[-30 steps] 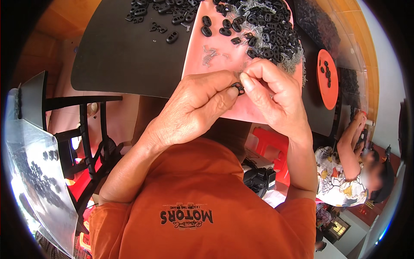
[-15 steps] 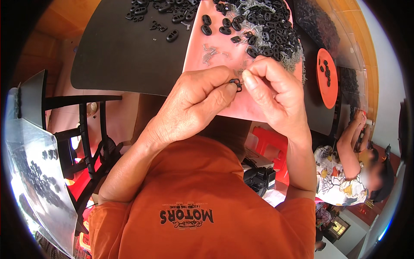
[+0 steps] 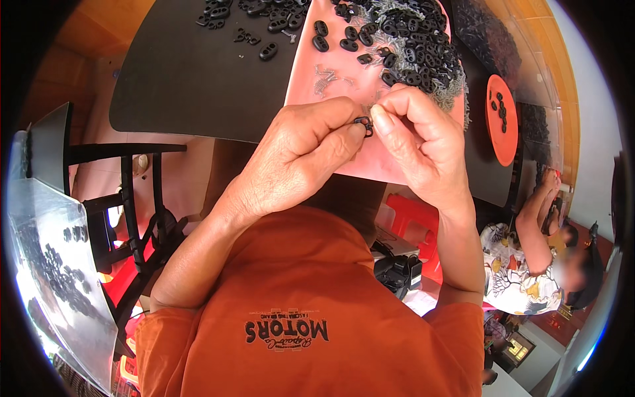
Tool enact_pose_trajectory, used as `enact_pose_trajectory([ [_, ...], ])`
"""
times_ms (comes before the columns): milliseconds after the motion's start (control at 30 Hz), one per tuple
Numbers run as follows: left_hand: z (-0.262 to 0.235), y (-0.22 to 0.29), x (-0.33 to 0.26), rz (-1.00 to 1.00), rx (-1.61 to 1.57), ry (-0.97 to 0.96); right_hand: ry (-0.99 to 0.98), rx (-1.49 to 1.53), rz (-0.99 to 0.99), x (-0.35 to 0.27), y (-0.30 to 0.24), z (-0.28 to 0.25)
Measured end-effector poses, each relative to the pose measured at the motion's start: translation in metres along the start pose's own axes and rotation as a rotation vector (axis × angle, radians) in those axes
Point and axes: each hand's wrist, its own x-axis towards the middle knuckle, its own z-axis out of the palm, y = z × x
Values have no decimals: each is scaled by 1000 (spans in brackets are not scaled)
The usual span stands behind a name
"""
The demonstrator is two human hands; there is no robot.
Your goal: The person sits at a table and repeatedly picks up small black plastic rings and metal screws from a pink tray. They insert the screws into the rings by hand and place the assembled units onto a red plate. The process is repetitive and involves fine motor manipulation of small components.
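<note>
Between the thumb and forefinger of my left hand is a small black cord lock part with holes in it. Close to its right, the thumb and forefinger of my right hand are pinched together; whatever they hold is too small to make out. Both hands are over the near part of a pink tray or sheet. On its far right lies a heap of black oval two-holed cord locks, mixed with small metal springs. A few loose springs lie just beyond my hands.
More black cord locks lie on the dark table at the back left. An orange plate with several black pieces is at the right. Another person sits to the right. A red stool stands below the table.
My hands keep nearly the same pose, fingertips still close together at the black part. The table and its contents have shifted very slightly rightward in view.
</note>
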Motion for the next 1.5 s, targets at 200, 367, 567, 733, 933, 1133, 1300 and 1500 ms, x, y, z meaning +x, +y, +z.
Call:
enact_pose_trajectory([
  [200,-3,4,-1,-64,-39,-13,36,38,0,-1,5,1],
  [367,0,-3,-2,13,-39,36,40,33,-42,-1,5,6],
  [567,-4,-5,-1,-2,-156,15,24,33,92,-9,6,0],
  [733,-4,-2,-1,-20,-105,12,18,27,18,-4,3,6],
  [933,-7,5,-1,-113,-284,83,15,71,36,-1,5,6],
  [1133,-4,-1,0,-13,-151,62,50,184,100,2,-3,9],
  [1300,-6,4,-1,-86,-210,61,31,203,110,3,-3,6],
  [1500,-2,-2,1,-23,-193,36,26,206,150,1,-2,-1],
])
